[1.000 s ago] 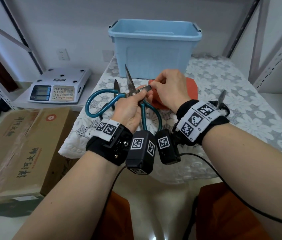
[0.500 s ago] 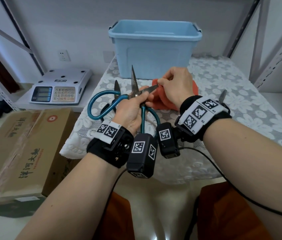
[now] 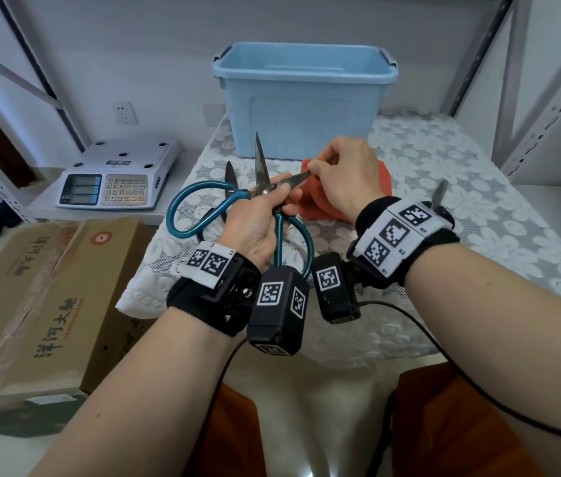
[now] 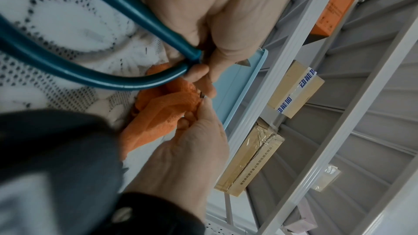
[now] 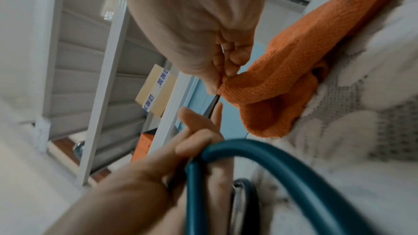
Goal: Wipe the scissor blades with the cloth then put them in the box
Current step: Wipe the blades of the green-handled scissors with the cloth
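Cloth [image 3: 323,196] now nearer blade tip

My right hand [image 3: 342,177] covers the tip of the scissor blade [image 3: 291,180] where I pinch the orange cloth [image 3: 320,204] round it. My left hand [image 3: 258,225] hides the pivot. My wrist band blocks most of another pair of scissors [image 3: 440,196]. I cannot see into the blue box [image 3: 303,108].

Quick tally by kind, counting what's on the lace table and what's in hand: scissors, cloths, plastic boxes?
Scissors: 3 (teal pair in hand, second pair behind it, third pair at right)
Orange cloth: 1
Blue box: 1
Total: 5
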